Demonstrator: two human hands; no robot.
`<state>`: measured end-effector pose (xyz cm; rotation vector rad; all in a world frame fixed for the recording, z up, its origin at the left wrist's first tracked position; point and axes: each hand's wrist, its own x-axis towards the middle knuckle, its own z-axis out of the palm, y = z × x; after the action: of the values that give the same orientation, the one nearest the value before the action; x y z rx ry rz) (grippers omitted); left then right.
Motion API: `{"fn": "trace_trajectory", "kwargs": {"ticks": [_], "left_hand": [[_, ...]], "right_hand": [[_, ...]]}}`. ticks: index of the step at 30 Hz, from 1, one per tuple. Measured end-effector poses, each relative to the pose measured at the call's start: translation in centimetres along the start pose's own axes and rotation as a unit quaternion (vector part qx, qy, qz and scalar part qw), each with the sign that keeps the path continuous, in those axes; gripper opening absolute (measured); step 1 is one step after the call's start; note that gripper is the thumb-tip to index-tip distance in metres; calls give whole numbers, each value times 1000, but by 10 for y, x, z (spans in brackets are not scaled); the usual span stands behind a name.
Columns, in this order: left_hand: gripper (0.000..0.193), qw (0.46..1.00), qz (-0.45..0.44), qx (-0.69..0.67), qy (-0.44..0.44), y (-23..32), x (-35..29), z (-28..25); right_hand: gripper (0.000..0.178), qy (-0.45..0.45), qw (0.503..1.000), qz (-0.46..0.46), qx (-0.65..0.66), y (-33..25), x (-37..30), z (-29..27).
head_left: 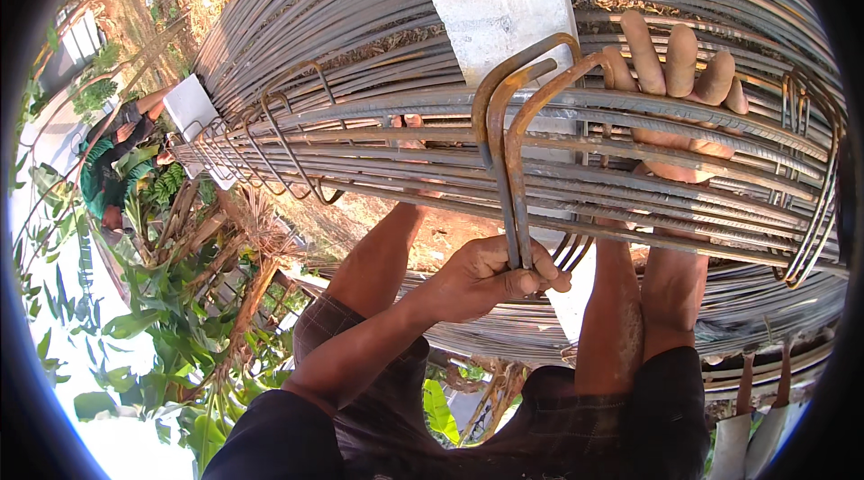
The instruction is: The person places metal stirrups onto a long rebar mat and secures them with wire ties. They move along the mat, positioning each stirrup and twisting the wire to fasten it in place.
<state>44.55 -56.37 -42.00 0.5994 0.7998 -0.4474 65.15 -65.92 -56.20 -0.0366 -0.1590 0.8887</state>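
Outdoor greenery | rust-brown stirrups, rounded corners | left fingers gripping them

Sunlit green leaves, bare brown ground

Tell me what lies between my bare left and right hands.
In the head view, long grey-brown steel bars lie between your left hand and right hand.

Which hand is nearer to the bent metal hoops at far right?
The right hand: it is a little left of those hoops, behind the bars. The left hand is farther left, holding the middle hoops.
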Motion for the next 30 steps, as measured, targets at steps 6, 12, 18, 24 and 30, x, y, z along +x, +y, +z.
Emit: {"fn": "trace_trajectory", "kwargs": {"ticks": [6, 12, 18, 24, 30], "left_hand": [[22, 997, 54, 25, 57, 22, -45, -26], [30, 985, 9, 52, 163, 33, -52, -71], [34, 912, 25, 169, 372, 22, -38, -81], [25, 878, 171, 39, 445, 6, -33, -95], [12, 731, 58, 381, 563, 20, -29, -104]], "right_hand": [[48, -46, 998, 46, -8, -13, 13, 27], [50, -132, 990, 46, 0, -14, 11, -30], [52, -134, 989, 59, -18, -11, 5, -53], [56, -116, 990, 83, 0, -18, -3, -56], [82, 62, 987, 137, 53, -30, -25, -66]]}}
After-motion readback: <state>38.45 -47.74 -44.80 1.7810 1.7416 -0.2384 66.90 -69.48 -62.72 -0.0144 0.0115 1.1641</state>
